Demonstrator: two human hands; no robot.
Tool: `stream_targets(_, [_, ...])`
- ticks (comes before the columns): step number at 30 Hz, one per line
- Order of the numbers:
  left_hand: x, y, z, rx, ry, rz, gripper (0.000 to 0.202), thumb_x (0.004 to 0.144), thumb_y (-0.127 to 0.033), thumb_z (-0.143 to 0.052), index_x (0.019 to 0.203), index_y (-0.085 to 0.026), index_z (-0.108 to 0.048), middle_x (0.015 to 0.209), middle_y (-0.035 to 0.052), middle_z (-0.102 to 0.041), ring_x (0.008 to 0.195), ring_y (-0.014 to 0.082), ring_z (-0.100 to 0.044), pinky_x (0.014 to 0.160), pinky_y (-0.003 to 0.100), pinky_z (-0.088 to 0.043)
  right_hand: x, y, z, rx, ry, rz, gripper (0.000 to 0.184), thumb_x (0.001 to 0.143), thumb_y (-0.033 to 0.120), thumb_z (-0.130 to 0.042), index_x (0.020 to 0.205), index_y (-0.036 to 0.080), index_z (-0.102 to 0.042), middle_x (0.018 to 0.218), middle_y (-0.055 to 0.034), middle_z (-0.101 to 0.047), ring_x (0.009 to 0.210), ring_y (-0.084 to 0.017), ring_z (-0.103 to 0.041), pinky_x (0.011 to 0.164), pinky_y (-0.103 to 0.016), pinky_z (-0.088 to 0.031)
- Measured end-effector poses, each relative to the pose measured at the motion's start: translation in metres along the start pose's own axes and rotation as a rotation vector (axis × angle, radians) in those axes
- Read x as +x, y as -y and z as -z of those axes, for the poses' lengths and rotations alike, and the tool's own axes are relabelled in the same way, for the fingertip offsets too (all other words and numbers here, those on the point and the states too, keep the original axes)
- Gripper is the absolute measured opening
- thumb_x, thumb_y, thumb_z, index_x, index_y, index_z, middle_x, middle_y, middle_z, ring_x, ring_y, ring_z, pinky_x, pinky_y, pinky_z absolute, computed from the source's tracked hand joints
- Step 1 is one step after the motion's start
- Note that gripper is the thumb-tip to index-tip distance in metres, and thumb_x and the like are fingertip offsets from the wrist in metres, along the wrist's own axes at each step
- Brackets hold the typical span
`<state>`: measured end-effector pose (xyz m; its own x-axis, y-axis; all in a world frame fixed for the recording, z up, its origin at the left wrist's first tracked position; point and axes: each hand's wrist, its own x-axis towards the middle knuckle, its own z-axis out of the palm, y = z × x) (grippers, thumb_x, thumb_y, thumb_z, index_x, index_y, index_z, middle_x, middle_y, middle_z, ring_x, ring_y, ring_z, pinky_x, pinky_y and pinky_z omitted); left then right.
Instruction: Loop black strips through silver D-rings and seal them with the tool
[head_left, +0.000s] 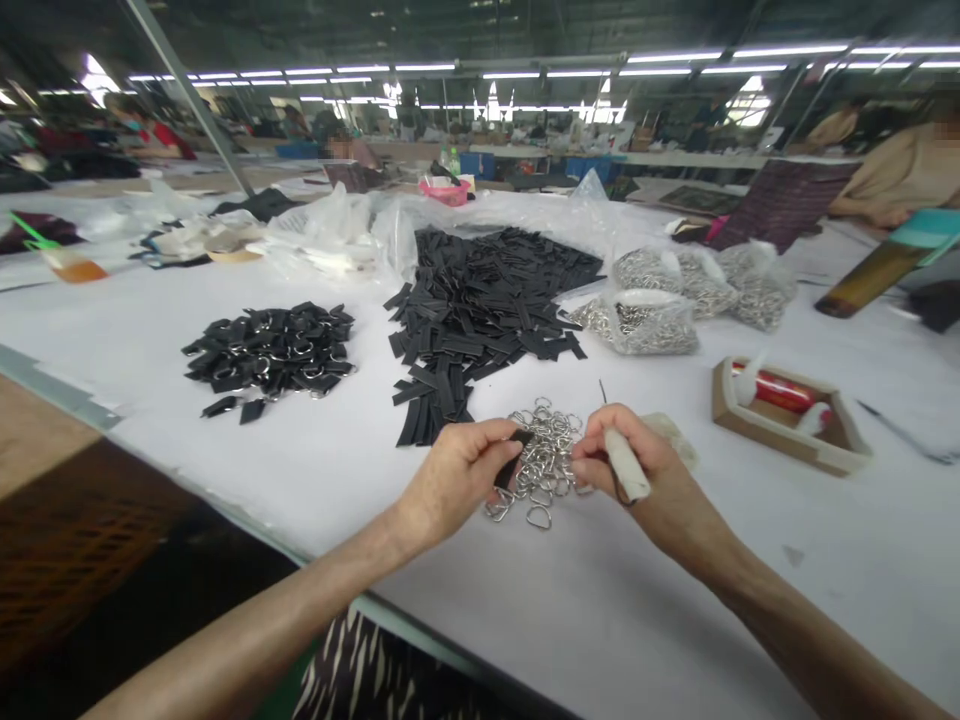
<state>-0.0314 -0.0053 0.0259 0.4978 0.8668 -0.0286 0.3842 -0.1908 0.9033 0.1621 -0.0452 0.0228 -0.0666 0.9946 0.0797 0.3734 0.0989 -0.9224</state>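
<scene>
My left hand (461,470) pinches a short black fabric strip (512,462) between thumb and fingers, at the left edge of a loose pile of metal D-rings (551,455). On the pile's right side is my right hand (626,450), with a pale-handled tool (627,467) tucked in it; a thin dark shaft pokes up past the knuckles. Its thumb and forefinger come together by the rings; whether they pinch one I cannot tell. Beyond the hands lies a big heap of black strips (487,290). To the left, a smaller heap holds black strips folded around D-rings (274,345).
Clear plastic bags of metal rings (652,325) stand at the right rear. Nearer is a cardboard tray (780,445) with a red roll (784,388). A tilted bottle (870,270) and another person's arm (892,175) are far right. The table edge (247,525) runs along the near left.
</scene>
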Motion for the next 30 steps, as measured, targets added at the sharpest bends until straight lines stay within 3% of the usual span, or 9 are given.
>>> stream_targets(4, [0.014, -0.011, -0.024, -0.456, 0.122, 0.189, 0.018, 0.081, -0.026, -0.045, 0.075, -0.014, -0.057, 0.065, 0.0017, -0.06, 0.06, 0.0134, -0.059, 0.048, 0.024, -0.051, 0.005, -0.004, 0.009, 0.021, -0.094, 0.009, 0.017, 0.073, 0.022, -0.057, 0.083, 0.022, -0.044, 0.076, 0.0021, -0.058, 0.064, -0.012, -0.052, 0.059, -0.025, -0.041])
stream_targets(8, [0.02, -0.002, -0.036, -0.617, 0.106, 0.232, 0.012, 0.075, -0.018, -0.052, 0.079, -0.011, -0.061, 0.068, 0.0037, -0.063, 0.063, 0.0124, -0.061, 0.06, 0.026, -0.052, 0.008, -0.009, 0.014, 0.032, -0.12, 0.022, 0.019, 0.074, 0.023, -0.057, 0.087, 0.023, -0.042, 0.078, 0.0018, -0.057, 0.066, -0.012, -0.052, 0.059, -0.024, -0.041])
stream_targets(14, [0.018, 0.004, -0.038, -0.6, 0.116, 0.322, 0.011, 0.071, -0.017, -0.055, 0.078, -0.013, -0.062, 0.064, 0.0025, -0.063, 0.055, 0.0124, -0.061, 0.051, 0.024, -0.05, 0.009, 0.0, 0.008, -0.013, -0.148, -0.007, 0.013, 0.077, 0.02, -0.052, 0.085, 0.023, -0.042, 0.078, 0.0026, -0.055, 0.063, -0.01, -0.048, 0.054, -0.021, -0.039])
stream_targets(24, [0.015, 0.004, -0.04, -0.559, 0.141, 0.274, 0.009, 0.072, -0.018, -0.053, 0.075, -0.012, -0.059, 0.063, 0.0022, -0.061, 0.052, 0.0132, -0.06, 0.041, 0.021, -0.047, 0.006, -0.003, 0.002, -0.026, -0.167, 0.037, 0.015, 0.076, 0.017, -0.054, 0.085, 0.022, -0.044, 0.077, 0.0025, -0.056, 0.065, -0.011, -0.051, 0.058, -0.023, -0.04])
stream_targets(30, [0.014, 0.009, -0.04, -0.569, 0.135, 0.269, 0.016, 0.071, -0.018, -0.054, 0.086, -0.013, -0.059, 0.062, 0.0011, -0.061, 0.051, 0.0128, -0.06, 0.042, 0.021, -0.048, 0.003, -0.003, 0.002, -0.295, -0.181, 0.127, 0.01, 0.079, 0.017, -0.052, 0.086, 0.022, -0.046, 0.077, 0.0012, -0.057, 0.067, -0.013, -0.051, 0.06, -0.024, -0.038])
